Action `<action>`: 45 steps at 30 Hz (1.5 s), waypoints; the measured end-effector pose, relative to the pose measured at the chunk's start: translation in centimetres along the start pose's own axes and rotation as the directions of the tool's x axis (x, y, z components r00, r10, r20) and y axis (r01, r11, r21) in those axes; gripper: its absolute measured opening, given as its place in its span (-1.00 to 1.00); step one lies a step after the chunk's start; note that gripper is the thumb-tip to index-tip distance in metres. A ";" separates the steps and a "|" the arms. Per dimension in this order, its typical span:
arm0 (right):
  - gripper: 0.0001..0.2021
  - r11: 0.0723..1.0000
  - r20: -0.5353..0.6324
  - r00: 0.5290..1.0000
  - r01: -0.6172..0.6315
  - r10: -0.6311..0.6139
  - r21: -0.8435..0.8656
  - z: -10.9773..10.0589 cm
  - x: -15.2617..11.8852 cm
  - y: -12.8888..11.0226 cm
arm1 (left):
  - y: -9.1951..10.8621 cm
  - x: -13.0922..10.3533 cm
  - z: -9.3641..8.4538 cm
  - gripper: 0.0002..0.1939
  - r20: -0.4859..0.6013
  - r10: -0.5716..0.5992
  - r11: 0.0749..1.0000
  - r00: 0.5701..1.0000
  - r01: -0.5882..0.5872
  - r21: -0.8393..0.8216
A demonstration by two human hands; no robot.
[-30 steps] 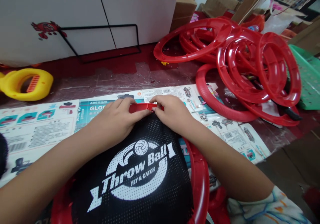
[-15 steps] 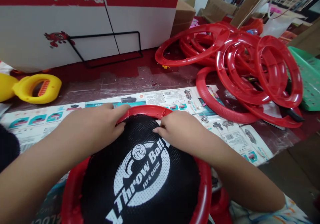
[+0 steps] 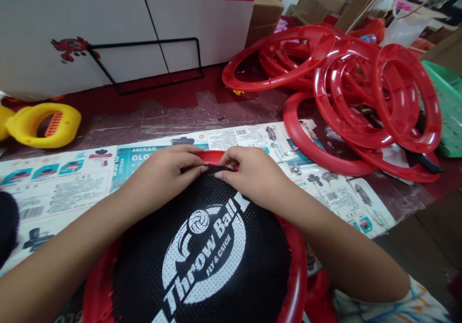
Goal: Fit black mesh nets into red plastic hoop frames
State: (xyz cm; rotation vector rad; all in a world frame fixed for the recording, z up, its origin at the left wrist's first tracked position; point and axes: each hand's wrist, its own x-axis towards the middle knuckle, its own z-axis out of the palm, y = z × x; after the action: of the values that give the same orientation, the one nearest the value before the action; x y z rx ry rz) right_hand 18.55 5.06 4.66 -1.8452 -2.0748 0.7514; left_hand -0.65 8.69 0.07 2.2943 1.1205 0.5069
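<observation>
In front of me lies a red plastic ring [image 3: 296,275] with a round black mesh fabric [image 3: 260,260] across it, printed in white with "Throw Ball Fly & Catch". My left hand [image 3: 176,169] pinches the fabric's far edge between thumb and fingers. Just to its right, my right hand [image 3: 249,171] also pinches that edge, its fingers curled over the rim. Both thumbs lie on top of the mesh, close together. The stretch of rim under my fingers is partly hidden.
Printed card sheets [image 3: 83,183] cover the near table. More red rings [image 3: 382,96] are heaped at the right beside a green basket [image 3: 447,106]. A yellow plastic handle [image 3: 43,125] lies at the left. Behind stand a white-and-red box [image 3: 126,19] and a black wire frame [image 3: 144,44].
My left hand has moved right, close to my right hand, and now pinches the fabric edge. My right hand has shifted slightly up along the rim. The view has tilted a little.
</observation>
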 end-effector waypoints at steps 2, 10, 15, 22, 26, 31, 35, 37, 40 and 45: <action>-0.95 0.999 -0.025 1.000 -0.004 0.005 0.040 0.1 0.2 0.2 | 0.3 0.1 -0.3 -0.69 -0.012 -0.027 1.000 1.000 0.027 -0.016; -0.90 1.000 -0.082 0.997 -0.008 0.009 0.013 0.5 0.4 0.1 | 0.9 0.2 -0.3 -0.71 -0.028 -0.101 0.995 0.994 0.101 -0.010; -0.89 1.000 -0.100 0.995 -0.018 0.017 -0.007 0.8 0.9 0.3 | 0.9 0.3 0.0 -0.72 -0.032 -0.114 0.994 0.993 0.113 -0.004; -0.89 0.999 -0.105 0.994 -0.006 0.003 -0.037 1.3 1.1 0.2 | 0.9 0.3 -0.1 -0.73 -0.025 -0.151 0.989 0.988 0.151 0.008; -0.88 0.998 -0.086 0.996 -0.031 0.026 -0.060 1.1 1.0 0.1 | 0.9 0.4 0.0 -0.71 -0.031 -0.165 0.986 0.986 0.166 0.006; -0.86 0.997 -0.065 0.998 -0.032 0.028 -0.065 0.7 1.1 0.0 | 1.0 0.4 0.1 -0.68 -0.017 -0.173 0.985 0.985 0.173 0.009; -0.87 0.999 -0.069 0.997 -0.025 0.022 -0.041 0.7 1.3 0.2 | 0.9 0.5 0.0 -0.67 -0.016 -0.168 0.986 0.986 0.168 -0.022; -0.89 0.999 -0.044 0.998 -0.048 0.048 0.015 0.6 1.5 0.4 | 0.8 0.5 0.0 -0.66 -0.018 -0.164 0.986 0.986 0.163 -0.036; -0.87 0.990 0.020 0.996 -0.091 0.089 0.104 0.3 1.8 0.8 | 0.7 0.5 0.0 -0.66 -0.012 -0.165 0.986 0.986 0.165 -0.039; -0.86 0.991 0.054 0.994 -0.100 0.095 0.087 -0.1 2.0 1.0 | 0.7 0.5 0.0 -0.64 -0.008 -0.174 0.984 0.985 0.174 -0.040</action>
State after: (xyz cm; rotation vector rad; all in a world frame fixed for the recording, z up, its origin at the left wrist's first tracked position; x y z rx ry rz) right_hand 19.13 7.06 3.89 -1.9088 -1.9575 0.9077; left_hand 0.05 8.71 0.55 2.1380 1.2911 0.4708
